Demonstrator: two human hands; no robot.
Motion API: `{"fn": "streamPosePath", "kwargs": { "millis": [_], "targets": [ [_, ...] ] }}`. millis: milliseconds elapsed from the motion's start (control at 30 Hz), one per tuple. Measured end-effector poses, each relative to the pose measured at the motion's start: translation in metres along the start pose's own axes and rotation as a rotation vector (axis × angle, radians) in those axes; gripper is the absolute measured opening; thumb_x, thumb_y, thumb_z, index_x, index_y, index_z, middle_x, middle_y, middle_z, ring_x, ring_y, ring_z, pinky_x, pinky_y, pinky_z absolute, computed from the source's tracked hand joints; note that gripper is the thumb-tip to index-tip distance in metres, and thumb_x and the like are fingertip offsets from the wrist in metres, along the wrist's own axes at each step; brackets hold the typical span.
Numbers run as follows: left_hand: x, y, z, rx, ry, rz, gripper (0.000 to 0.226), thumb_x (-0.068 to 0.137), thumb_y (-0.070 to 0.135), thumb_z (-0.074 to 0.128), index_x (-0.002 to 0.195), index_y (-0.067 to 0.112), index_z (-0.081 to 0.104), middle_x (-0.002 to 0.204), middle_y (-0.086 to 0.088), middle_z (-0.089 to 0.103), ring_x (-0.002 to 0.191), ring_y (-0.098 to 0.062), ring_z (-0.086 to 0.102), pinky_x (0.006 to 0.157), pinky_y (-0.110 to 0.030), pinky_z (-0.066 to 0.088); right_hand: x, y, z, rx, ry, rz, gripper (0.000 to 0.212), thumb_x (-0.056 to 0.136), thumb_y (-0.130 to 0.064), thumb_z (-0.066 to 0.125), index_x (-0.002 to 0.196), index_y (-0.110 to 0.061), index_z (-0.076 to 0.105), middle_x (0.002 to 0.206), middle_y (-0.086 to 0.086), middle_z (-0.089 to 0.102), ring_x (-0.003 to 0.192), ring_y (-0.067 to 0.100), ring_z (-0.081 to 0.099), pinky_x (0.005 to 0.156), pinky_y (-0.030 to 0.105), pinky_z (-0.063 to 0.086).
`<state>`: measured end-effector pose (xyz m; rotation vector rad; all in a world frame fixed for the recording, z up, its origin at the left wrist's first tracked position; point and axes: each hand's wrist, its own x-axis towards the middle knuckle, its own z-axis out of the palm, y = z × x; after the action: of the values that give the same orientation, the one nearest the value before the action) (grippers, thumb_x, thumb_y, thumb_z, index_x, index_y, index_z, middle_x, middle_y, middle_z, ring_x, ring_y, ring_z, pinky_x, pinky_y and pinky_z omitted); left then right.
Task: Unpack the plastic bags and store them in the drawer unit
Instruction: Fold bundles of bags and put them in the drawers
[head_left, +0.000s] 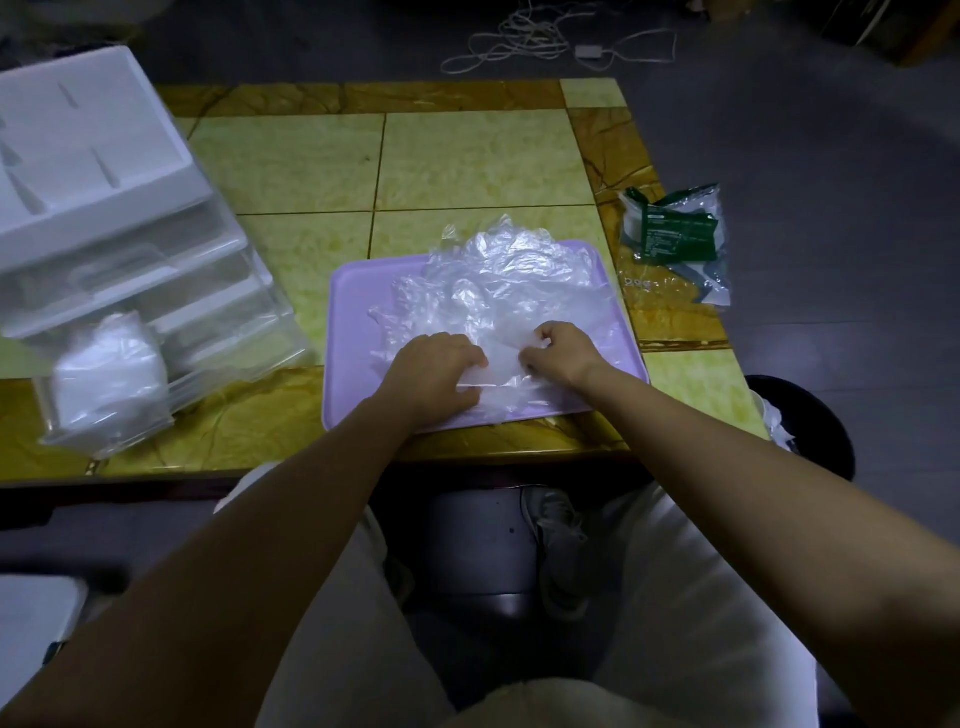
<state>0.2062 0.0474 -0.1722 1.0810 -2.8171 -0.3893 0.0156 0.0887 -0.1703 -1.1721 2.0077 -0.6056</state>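
Note:
A heap of thin clear plastic bags (498, 280) lies on a lilac tray (353, 322) near the table's front edge. My left hand (436, 371) rests on the near part of the heap with its fingers curled into the plastic. My right hand (558, 353) pinches the plastic just to the right of it. The white and clear drawer unit (104, 208) stands at the table's left, with its lowest drawer (114, 395) pulled out and holding a bundle of white bags (111, 374).
An opened clear and green package (675, 239) lies at the table's right edge. A dark bin (815, 431) with a plastic liner stands on the floor at the right. White cables (545, 47) lie on the floor beyond the table.

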Motion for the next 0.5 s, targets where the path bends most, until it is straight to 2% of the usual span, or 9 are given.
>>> {"fn": "streamPosePath", "kwargs": {
  "millis": [100, 200, 267, 300, 367, 433, 500],
  "targets": [
    [0.002, -0.005, -0.005, -0.199, 0.006, -0.049, 0.027, 0.086, 0.030, 0.065, 0.112, 0.022, 0.069, 0.116, 0.003, 0.067, 0.110, -0.019, 0.058, 0.089, -0.028, 0.042, -0.001, 0.001, -0.001, -0.013, 0.023, -0.053, 0.038, 0.085, -0.023, 0.065, 0.118, -0.011, 0.051, 0.101, 0.009, 0.058, 0.098, 0.028, 0.057, 0.086, 0.034, 0.045],
    [0.005, -0.007, -0.015, -0.263, -0.030, -0.071, 0.022, 0.093, 0.025, 0.057, 0.107, 0.017, 0.072, 0.105, -0.001, 0.072, 0.099, -0.020, 0.062, 0.077, -0.027, 0.039, -0.011, 0.000, -0.004, -0.161, 0.184, -0.380, 0.056, 0.083, -0.036, 0.068, 0.131, -0.017, 0.047, 0.124, 0.007, 0.055, 0.120, 0.025, 0.045, 0.098, 0.038, 0.038],
    [0.007, -0.007, -0.020, -0.221, -0.037, -0.057, 0.024, 0.097, 0.023, 0.050, 0.099, 0.013, 0.071, 0.090, -0.005, 0.070, 0.089, -0.025, 0.061, 0.069, -0.030, 0.037, -0.017, -0.003, -0.008, -0.283, 0.193, -0.604, 0.053, 0.082, -0.044, 0.066, 0.129, -0.023, 0.052, 0.133, 0.000, 0.053, 0.126, 0.021, 0.042, 0.099, 0.036, 0.029],
    [0.007, -0.007, -0.022, -0.201, -0.041, -0.054, 0.024, 0.098, 0.023, 0.047, 0.092, 0.012, 0.068, 0.080, -0.003, 0.066, 0.084, -0.026, 0.059, 0.065, -0.031, 0.033, -0.017, -0.004, -0.009, -0.364, 0.137, -0.646, 0.050, 0.083, -0.046, 0.064, 0.126, -0.024, 0.055, 0.131, -0.002, 0.056, 0.125, 0.019, 0.045, 0.100, 0.035, 0.026],
    [0.007, -0.009, -0.023, -0.192, -0.054, -0.058, 0.026, 0.098, 0.022, 0.046, 0.077, 0.015, 0.058, 0.062, 0.007, 0.051, 0.075, -0.026, 0.055, 0.060, -0.031, 0.027, -0.015, -0.006, -0.010, -0.561, 0.009, -0.614, 0.039, 0.086, -0.044, 0.060, 0.120, -0.024, 0.060, 0.115, 0.001, 0.067, 0.111, 0.021, 0.055, 0.098, 0.035, 0.026],
    [0.007, -0.013, -0.023, -0.201, -0.043, -0.055, 0.025, 0.098, 0.023, 0.046, 0.075, 0.019, 0.054, 0.060, 0.008, 0.048, 0.074, -0.027, 0.055, 0.060, -0.031, 0.027, -0.014, -0.008, -0.009, -0.621, -0.043, -0.544, 0.023, 0.090, -0.032, 0.055, 0.105, -0.018, 0.064, 0.100, 0.009, 0.070, 0.098, 0.030, 0.060, 0.087, 0.035, 0.033],
    [0.008, -0.018, -0.022, -0.146, 0.062, -0.039, 0.021, 0.095, 0.030, 0.045, 0.090, 0.019, 0.062, 0.077, 0.000, 0.063, 0.086, -0.029, 0.060, 0.070, -0.032, 0.034, -0.011, -0.011, -0.007, -0.506, -0.029, -0.475, 0.015, 0.092, -0.023, 0.051, 0.089, -0.012, 0.061, 0.094, 0.015, 0.067, 0.094, 0.035, 0.058, 0.074, 0.036, 0.037]
  ]
}}
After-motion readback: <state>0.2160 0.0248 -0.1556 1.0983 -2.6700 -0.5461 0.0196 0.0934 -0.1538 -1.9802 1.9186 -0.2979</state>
